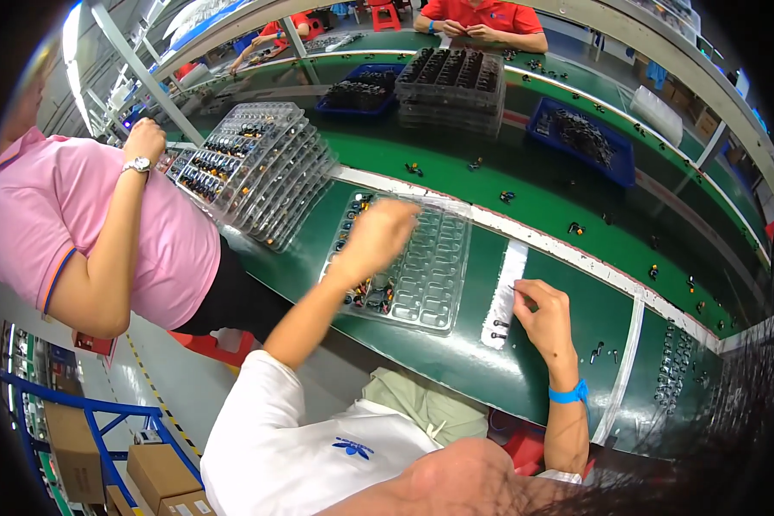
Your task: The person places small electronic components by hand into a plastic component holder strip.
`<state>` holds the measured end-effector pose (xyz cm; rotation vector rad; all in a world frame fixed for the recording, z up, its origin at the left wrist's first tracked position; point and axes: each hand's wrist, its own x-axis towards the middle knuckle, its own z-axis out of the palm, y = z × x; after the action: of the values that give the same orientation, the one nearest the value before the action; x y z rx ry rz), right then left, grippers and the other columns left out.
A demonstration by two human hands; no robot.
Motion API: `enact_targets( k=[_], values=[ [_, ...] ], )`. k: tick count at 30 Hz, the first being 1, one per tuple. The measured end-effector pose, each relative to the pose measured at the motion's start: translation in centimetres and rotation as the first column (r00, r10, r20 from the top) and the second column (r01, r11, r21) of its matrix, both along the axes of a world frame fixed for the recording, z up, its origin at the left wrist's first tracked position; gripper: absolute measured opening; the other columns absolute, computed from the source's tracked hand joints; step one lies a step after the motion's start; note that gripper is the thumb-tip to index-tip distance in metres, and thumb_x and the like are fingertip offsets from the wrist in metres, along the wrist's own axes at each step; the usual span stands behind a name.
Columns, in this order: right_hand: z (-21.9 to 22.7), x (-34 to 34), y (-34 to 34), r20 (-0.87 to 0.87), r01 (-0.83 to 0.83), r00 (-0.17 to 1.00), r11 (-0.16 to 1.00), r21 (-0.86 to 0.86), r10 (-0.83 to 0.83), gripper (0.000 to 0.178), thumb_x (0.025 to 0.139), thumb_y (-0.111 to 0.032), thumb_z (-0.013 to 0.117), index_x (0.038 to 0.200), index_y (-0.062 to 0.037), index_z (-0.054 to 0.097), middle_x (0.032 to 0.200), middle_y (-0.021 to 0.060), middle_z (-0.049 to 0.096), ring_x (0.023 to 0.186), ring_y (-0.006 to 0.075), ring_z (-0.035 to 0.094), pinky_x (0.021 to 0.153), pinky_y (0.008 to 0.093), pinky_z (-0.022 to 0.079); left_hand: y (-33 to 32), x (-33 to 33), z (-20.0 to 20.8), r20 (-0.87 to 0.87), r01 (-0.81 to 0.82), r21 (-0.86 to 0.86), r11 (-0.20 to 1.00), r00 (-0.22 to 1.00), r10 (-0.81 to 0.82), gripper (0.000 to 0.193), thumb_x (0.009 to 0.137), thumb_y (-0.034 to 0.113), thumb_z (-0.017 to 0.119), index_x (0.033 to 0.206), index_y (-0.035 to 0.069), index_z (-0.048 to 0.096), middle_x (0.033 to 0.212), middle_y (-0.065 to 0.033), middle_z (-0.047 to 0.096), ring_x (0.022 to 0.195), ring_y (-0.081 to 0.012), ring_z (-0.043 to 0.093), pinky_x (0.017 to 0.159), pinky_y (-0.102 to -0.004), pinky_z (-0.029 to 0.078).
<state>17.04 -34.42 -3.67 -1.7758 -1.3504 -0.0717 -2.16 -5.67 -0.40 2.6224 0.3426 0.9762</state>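
Note:
My left hand (377,239) hangs over a clear plastic tray (443,320) of moulded cells, its fingers curled together and slightly blurred. Whatever those fingers hold is hidden. Small dark parts with coloured bits (353,211) fill cells along the tray's left side; the cells on its right side hold none. My right hand (545,320), a blue strap around its wrist, is at the right edge of a white strip (506,279) on the green bench. Its thumb and fingertips are pinched; anything between them is too small to make out. Small black parts (499,328) lie on the strip's near end.
Stacked filled trays (254,172) stand at the left, beside a person in a pink shirt (103,224). Beyond a white rail (533,230), a green belt (456,176) carries scattered parts. Blue bins (619,168) and more stacked trays (451,86) stand farther back. Small parts (672,365) lie at right.

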Motion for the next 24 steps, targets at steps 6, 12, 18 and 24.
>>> enact_targets(
  k=[6,12,18,24],
  values=[
    [1.0,-0.8,0.2,-0.239,0.017,0.971,0.997,0.076,0.001,0.01,0.087,0.005,0.071,0.097,0.005,0.072,0.087,0.0107,0.073,0.076,0.0167,0.073,0.07,0.0277,0.058,10.3,-1.3,-1.0,-0.416,-0.302,0.189,0.934,0.837,0.355,0.02,0.093,0.016,0.068,0.107,0.006,0.076,0.103,-0.0196,0.074,0.1,-0.0399,0.07,0.085,-0.0495,0.056],
    [1.4,-0.3,-0.2,-0.311,0.048,0.95,0.992,0.113,-0.011,0.012,0.093,0.005,0.065,0.103,0.0068,0.071,0.092,0.0093,0.069,0.08,0.0148,0.07,0.074,0.0269,0.057,9.7,-0.7,-1.2,-0.265,-0.306,0.102,0.946,0.909,0.323,0.018,0.098,0.018,0.066,0.104,0.004,0.076,0.097,-0.0191,0.076,0.085,-0.0367,0.074,0.077,-0.0455,0.058],
    [0.6,-0.5,-0.1,-0.556,0.026,0.827,0.983,0.184,0.082,0.013,0.101,0.001,0.064,0.11,0.0068,0.071,0.097,0.0069,0.067,0.084,0.0139,0.069,0.074,0.0258,0.057,-0.4,2.3,1.3,0.171,0.176,-0.668,0.723,0.982,-0.081,0.022,0.105,0.016,0.064,0.118,-0.001,0.068,0.099,-0.0038,0.072,0.089,-0.012,0.07,0.08,-0.0275,0.057],
    [0.5,-0.2,-0.5,-0.624,0.05,0.773,0.968,0.246,0.119,0.014,0.101,0.002,0.063,0.111,0.0075,0.071,0.098,0.0082,0.068,0.084,0.0148,0.07,0.075,0.0265,0.058,-9.3,4.7,1.4,0.131,0.424,-0.702,0.573,0.867,-0.482,0.019,0.104,0.013,0.063,0.118,0.0,0.065,0.101,-0.007,0.07,0.094,-0.0139,0.067,0.084,-0.0304,0.055]
  ],
)
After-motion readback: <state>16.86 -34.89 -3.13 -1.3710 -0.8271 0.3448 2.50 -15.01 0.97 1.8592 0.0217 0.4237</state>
